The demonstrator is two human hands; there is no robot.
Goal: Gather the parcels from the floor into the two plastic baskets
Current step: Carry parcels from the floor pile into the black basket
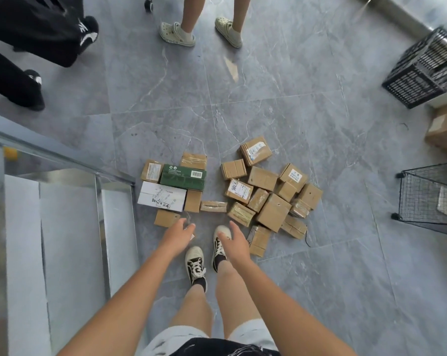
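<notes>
Two heaps of parcels lie on the grey floor point(320, 98) just ahead of the person's shoes: a left heap around the green box point(183, 177) and a bigger right heap of brown boxes point(273, 212). Nothing seems gathered yet; this looks like the first reach. Both the left hand point(177, 233) and the right hand point(234, 241) hang released, each grip holding nothing, above the small box point(166, 218). Next comes stooping and grasping. Baskets sit well apart, the black crate point(422, 70) and wire basket point(427, 199) at right, with open floor between; a metal rack point(63, 201) hems the left.
</notes>
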